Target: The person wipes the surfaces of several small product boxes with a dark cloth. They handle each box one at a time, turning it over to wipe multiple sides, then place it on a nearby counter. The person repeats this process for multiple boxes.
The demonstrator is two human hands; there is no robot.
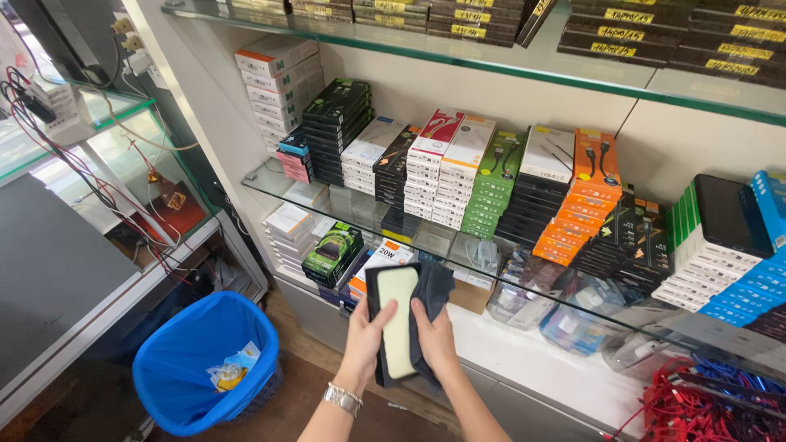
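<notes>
- Nearest, the left hand and right hand each grip a side of a dark cloth wrapped round a pale flat box, held upright before the shelves.
- Below left, a blue bin stands on open floor.
- Beyond, the glass shelf edge carries stacked boxes, tightly packed.

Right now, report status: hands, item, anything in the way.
Left hand and right hand both grip dark cloth around pale flat box. Glass shelf close ahead, blue bin lower left.
</notes>
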